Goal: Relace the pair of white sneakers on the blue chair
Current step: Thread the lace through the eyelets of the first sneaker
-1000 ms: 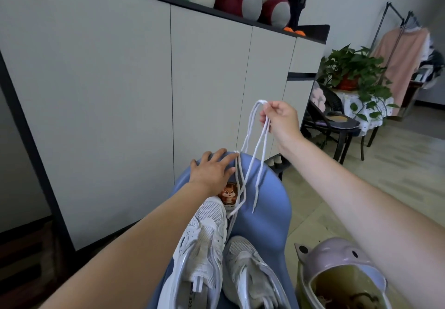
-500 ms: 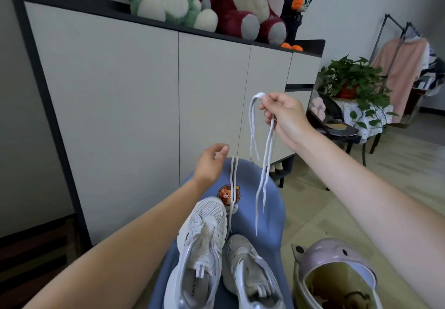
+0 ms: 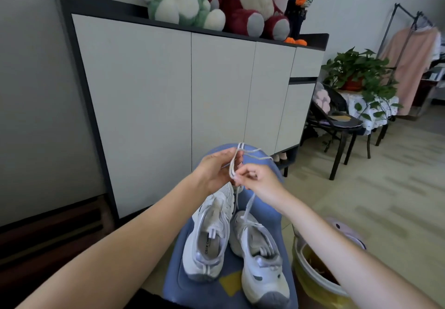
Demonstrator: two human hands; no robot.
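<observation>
Both hands meet above the blue chair (image 3: 261, 214), each with its fingers clamped on the white shoelace (image 3: 233, 167): left hand (image 3: 216, 171), right hand (image 3: 258, 179). Two white sneakers (image 3: 209, 234) lie side by side on the seat.

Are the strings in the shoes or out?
Out. Both hands, left and right, hold the laces above the sneakers, whose fronts look bare.

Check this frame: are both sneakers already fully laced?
No: the left sneaker shows no lace, and both hands, left hand and right hand, hold the loose white shoelace above the pair.
</observation>
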